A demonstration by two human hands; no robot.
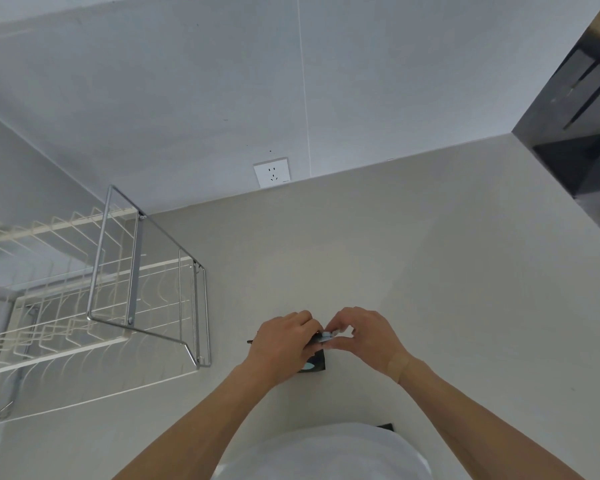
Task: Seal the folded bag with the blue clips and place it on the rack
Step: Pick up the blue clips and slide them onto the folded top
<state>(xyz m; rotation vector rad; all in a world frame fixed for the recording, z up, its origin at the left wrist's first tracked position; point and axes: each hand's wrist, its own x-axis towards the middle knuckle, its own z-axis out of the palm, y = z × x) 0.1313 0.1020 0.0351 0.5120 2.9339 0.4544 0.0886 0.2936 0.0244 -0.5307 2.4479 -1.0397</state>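
A small black folded bag (317,362) lies on the pale counter, mostly hidden under my hands. My left hand (283,344) presses down on the bag's left part, its fingers closed over the folded top. My right hand (359,336) pinches a light blue clip (326,336) at the bag's top edge, right beside the left fingertips. A second light blue patch (308,367) shows on the bag's lower part; I cannot tell whether it is a clip or print. The wire rack (146,289) stands to the left.
The rack has a chrome frame and cream wire shelves, and it reaches close to my left hand. A wall socket (272,173) sits above the counter's back edge. A dark appliance (582,133) fills the right corner. Bare counter (413,254) lies beyond my hands.
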